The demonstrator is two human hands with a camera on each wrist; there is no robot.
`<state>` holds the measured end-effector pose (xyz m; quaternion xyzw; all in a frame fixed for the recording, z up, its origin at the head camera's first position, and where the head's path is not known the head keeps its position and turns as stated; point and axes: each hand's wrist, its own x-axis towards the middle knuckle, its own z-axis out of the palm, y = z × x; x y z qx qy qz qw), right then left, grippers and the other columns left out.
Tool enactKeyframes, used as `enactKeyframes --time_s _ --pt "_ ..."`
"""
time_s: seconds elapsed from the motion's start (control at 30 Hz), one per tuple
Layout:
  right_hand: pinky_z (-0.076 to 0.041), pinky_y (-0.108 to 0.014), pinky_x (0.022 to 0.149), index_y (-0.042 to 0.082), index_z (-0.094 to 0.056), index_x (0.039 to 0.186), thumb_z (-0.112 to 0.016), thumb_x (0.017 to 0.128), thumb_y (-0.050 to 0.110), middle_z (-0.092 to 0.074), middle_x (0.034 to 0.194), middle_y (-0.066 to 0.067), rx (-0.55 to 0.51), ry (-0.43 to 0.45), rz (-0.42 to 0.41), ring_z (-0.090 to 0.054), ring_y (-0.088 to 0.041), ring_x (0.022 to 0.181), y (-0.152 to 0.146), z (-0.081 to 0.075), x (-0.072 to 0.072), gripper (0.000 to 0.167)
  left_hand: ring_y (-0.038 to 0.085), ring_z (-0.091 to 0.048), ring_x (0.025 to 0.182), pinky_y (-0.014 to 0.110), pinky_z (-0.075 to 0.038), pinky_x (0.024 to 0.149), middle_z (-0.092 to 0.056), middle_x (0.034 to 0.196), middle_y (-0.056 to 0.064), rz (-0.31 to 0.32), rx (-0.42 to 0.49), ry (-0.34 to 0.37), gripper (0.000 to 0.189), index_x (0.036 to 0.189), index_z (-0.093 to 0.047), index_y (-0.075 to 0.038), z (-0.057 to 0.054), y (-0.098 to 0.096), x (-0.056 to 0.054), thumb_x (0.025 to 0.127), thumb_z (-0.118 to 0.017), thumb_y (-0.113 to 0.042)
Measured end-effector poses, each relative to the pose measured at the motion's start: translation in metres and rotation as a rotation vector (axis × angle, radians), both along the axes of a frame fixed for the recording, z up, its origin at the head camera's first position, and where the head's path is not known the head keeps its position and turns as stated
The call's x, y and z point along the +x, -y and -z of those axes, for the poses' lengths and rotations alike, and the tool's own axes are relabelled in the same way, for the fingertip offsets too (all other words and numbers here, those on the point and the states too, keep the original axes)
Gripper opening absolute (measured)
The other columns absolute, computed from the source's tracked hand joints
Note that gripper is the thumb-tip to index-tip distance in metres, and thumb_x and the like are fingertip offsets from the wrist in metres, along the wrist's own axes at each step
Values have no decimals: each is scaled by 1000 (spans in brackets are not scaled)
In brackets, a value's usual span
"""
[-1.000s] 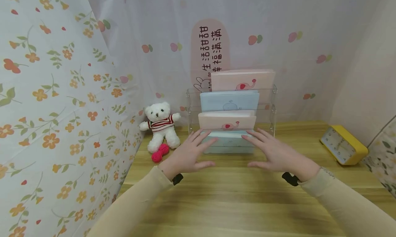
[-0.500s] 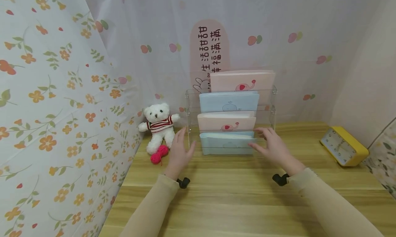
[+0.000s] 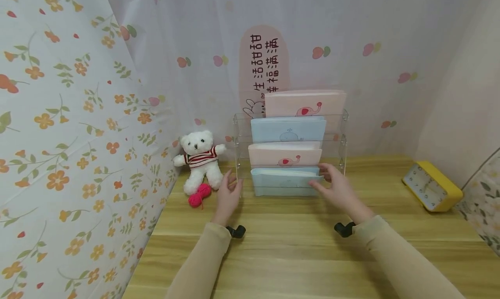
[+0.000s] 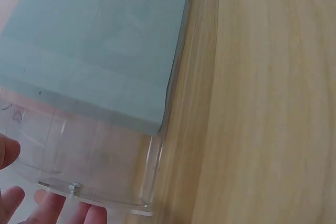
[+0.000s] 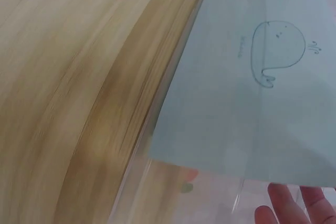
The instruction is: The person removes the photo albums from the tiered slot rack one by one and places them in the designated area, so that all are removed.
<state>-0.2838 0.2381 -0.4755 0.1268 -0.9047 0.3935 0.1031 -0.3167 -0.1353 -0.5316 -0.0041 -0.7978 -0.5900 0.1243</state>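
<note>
A clear acrylic rack (image 3: 237, 160) with stepped slots stands at the back of the table. It holds two pink folders with elephant drawings, one at the back (image 3: 285, 103) and one lower down (image 3: 265, 153). Between them is a pale blue whale folder (image 3: 261, 129), and another blue whale folder (image 3: 281, 186) is lowest in front. My left hand (image 3: 228, 199) is at the rack's left side, fingers loosely bent against the clear side panel (image 4: 94, 200). By the front blue folder's right edge is my right hand (image 3: 340, 190), thumb in front, fingertips near the edge; firm contact is unclear.
A white teddy bear (image 3: 201, 158) in a striped sweater sits left of the rack, with a red yarn bundle (image 3: 199, 195) at its feet, close to my left hand. A yellow alarm clock (image 3: 432, 186) stands at the right. Patterned curtains (image 3: 70, 160) hang around the table.
Both hands were spread in front of the rack. My left hand has moved left to the rack's side, and my right hand has come to the front blue folder's right edge.
</note>
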Motion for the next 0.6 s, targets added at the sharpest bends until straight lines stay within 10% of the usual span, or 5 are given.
enactKeyframes --time_s 0.4,0.6 --pt "-54 -56 101 10 -61 151 -79 105 32 -64 154 -25 -61 -32 62 -65 -42 123 17 7 -8 55 41 -72 130 55 -58 110 -73 142 23 -56 88 -27 41 147 -67 -4 27 -7 -7 111 -67 -23" --pt "-41 -66 120 13 -71 137 -78 105 37 -67 152 -20 -182 46 51 -56 -45 146 26 15 -12 40 35 -70 129 45 -56 109 -75 139 19 -76 186 -9 35 138 -73 -2 37 -8 -4 110 -69 -23"
